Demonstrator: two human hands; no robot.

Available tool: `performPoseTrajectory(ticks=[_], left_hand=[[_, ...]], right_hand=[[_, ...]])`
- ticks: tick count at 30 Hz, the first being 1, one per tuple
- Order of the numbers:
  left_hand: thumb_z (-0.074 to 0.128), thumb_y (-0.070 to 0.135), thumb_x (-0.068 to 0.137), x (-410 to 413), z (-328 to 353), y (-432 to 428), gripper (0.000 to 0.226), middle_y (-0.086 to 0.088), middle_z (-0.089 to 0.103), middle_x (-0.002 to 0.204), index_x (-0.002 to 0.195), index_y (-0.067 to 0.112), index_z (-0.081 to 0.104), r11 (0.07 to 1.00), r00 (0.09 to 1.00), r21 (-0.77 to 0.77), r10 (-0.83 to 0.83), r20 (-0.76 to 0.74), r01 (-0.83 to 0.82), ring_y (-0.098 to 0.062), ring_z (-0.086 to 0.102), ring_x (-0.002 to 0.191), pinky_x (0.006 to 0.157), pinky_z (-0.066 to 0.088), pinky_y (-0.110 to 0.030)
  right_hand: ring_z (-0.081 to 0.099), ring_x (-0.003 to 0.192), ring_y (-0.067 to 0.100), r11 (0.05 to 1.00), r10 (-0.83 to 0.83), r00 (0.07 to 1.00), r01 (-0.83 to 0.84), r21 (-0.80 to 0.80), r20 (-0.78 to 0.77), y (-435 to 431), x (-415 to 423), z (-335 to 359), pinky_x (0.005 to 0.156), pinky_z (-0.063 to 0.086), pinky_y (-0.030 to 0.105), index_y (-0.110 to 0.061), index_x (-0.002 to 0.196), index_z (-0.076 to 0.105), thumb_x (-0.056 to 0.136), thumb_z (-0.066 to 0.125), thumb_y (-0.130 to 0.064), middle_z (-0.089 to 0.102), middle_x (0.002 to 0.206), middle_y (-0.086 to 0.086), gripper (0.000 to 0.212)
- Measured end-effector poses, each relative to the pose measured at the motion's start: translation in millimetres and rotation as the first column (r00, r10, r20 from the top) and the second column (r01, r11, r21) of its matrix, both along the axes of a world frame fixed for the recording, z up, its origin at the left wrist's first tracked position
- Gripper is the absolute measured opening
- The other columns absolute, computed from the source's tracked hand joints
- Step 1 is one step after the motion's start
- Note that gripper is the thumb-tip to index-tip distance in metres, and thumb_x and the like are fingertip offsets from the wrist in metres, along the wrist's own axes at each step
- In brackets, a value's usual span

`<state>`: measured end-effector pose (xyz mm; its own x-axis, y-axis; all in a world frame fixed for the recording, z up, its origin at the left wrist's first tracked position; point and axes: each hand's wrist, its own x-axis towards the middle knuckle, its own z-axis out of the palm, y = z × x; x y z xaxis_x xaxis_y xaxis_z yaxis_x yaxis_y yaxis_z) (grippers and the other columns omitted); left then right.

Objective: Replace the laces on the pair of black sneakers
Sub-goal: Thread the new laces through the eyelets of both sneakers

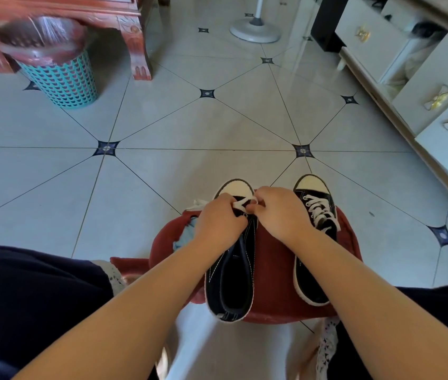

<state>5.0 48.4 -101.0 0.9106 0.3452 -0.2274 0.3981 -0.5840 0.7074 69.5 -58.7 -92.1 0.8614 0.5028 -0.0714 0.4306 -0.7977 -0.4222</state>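
Two black sneakers sit side by side on a red stool, toes pointing away from the person. The left sneaker is mid-stool, its opening wide and most eyelets bare. The right sneaker is at the stool's right edge, fully laced in white, with its heel partly hidden by the right forearm.

Both hands meet over the left sneaker's toe end, just behind its white toe cap. The left hand has its fingers curled tight and pinches one end of the white lace. The right hand is also curled, its fingertips pinching the other end. The lace makes a short crossed stretch between the two hands at the lowest eyelets. The hands are nearly touching.

A frayed white strip pokes out left of the left hand; I cannot tell if it is the same lace. A blue cloth is bunched on the stool's left edge, beside the left wrist.

Dark trousers with lace trim show at both lower corners. The floor is grey tile with dark diamond insets. A teal bin with a pink liner sits far left under a red wooden table. A fan base is at top centre. A white cabinet with gold bow handles runs along the right.
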Motion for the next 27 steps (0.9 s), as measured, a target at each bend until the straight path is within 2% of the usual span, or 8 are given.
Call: performPoseTrajectory(ticks=[4, 11, 14, 16, 19, 22, 24, 27], left_hand=[[0.054, 0.025, 0.086, 7.2, -0.5, -0.1, 0.014, 0.002, 0.050, 0.069, 0.080, 0.012, 0.051, 0.994, 1.000, 0.105, 0.013, -0.011, -0.012, -0.018, 0.049, 0.071, 0.058, 0.032, -0.028], [0.057, 0.013, 0.084, 10.2, 0.8, -1.5, 0.007, -0.008, 0.063, 0.087, 0.077, 0.012, 0.055, 0.996, 0.999, 0.081, 0.036, -0.031, -0.033, -0.017, 0.050, 0.076, 0.066, 0.038, -0.028], [0.058, 0.020, 0.087, 11.3, 15.6, 4.5, 0.010, 0.003, 0.056, 0.084, 0.078, 0.017, 0.054, 0.999, 1.000, 0.044, -0.006, -0.002, 0.006, -0.011, 0.048, 0.078, 0.069, 0.035, -0.024], [0.053, 0.020, 0.090, 13.2, 40.0, 12.8, 0.008, 0.006, 0.056, 0.083, 0.085, 0.017, 0.058, 1.000, 0.992, -0.022, 0.013, 0.124, -0.010, -0.004, 0.047, 0.069, 0.062, 0.035, -0.019], [0.043, 0.012, 0.094, 10.7, 82.5, 23.2, 0.022, 0.009, 0.062, 0.073, 0.081, 0.021, 0.058, 0.974, 0.956, -0.222, 0.037, 0.291, 0.030, 0.001, 0.040, 0.042, 0.042, 0.033, -0.011], [0.038, 0.005, 0.093, -0.5, 114.8, 24.8, 0.027, 0.005, 0.065, 0.075, 0.085, 0.022, 0.057, 0.893, 0.953, -0.438, 0.037, 0.301, 0.103, -0.002, 0.033, 0.037, 0.037, 0.028, -0.013], [0.039, 0.001, 0.091, -7.4, 130.5, 24.1, 0.026, -0.001, 0.066, 0.080, 0.093, 0.020, 0.056, 0.829, 0.946, -0.536, 0.025, 0.323, 0.161, -0.004, 0.035, 0.041, 0.040, 0.029, -0.015], [0.043, 0.003, 0.091, -16.0, 151.7, 22.6, 0.025, -0.006, 0.067, 0.087, 0.108, 0.018, 0.051, 0.800, 0.920, -0.537, -0.046, 0.389, 0.267, -0.010, 0.039, 0.051, 0.048, 0.034, -0.021]], right_hand=[[0.044, 0.075, 0.017, 0.999, -0.017, 0.999, 0.018, 0.027, -0.035, 2.3, 0.1, 2.3, 0.064, 0.030, 0.029, -0.014, 0.077, 0.048, 0.089, 0.057, -0.026, 0.039, 0.065, -0.007, 0.020], [0.042, 0.061, 0.013, 0.999, -0.037, 0.999, 0.036, 0.037, 0.038, -4.7, -1.4, 57.2, 0.057, 0.033, 0.026, -0.007, 0.079, 0.058, 0.087, 0.058, -0.029, 0.051, 0.066, 0.000, 0.022], [0.046, 0.067, 0.024, 0.995, 0.012, 0.998, -0.018, -0.103, -0.063, -11.8, -1.4, 60.7, 0.061, 0.035, 0.030, 0.002, 0.075, 0.058, 0.086, 0.058, -0.027, 0.050, 0.071, 0.014, 0.031], [0.055, 0.082, 0.027, 0.994, -0.030, 0.990, 0.016, -0.105, -0.139, -15.0, -0.9, 61.4, 0.072, 0.041, 0.031, 0.001, 0.092, 0.063, 0.085, 0.060, -0.028, 0.058, 0.083, 0.014, 0.030], [0.054, 0.090, 0.014, 0.990, -0.114, 0.966, 0.130, 0.055, -0.231, -15.4, 0.1, 76.2, 0.078, 0.039, 0.025, -0.014, 0.124, 0.054, 0.089, 0.056, -0.028, 0.058, 0.104, -0.001, 0.038], [0.044, 0.063, 0.008, 0.920, -0.003, 0.888, 0.183, 0.348, -0.459, -14.0, -6.7, 99.8, 0.060, 0.038, 0.019, -0.011, 0.116, 0.060, 0.097, 0.043, -0.014, 0.060, 0.086, -0.002, 0.025], [0.040, 0.058, 0.007, 0.849, 0.101, 0.840, 0.206, 0.486, -0.533, -15.9, -13.5, 115.1, 0.053, 0.034, 0.016, -0.012, 0.105, 0.065, 0.099, 0.038, -0.006, 0.059, 0.074, -0.001, 0.028], [0.044, 0.056, 0.004, 0.686, 0.194, 0.808, 0.293, 0.666, -0.556, -19.4, -19.4, 134.6, 0.049, 0.036, 0.012, -0.012, 0.107, 0.062, 0.099, 0.035, -0.003, 0.061, 0.071, 0.000, 0.030]])
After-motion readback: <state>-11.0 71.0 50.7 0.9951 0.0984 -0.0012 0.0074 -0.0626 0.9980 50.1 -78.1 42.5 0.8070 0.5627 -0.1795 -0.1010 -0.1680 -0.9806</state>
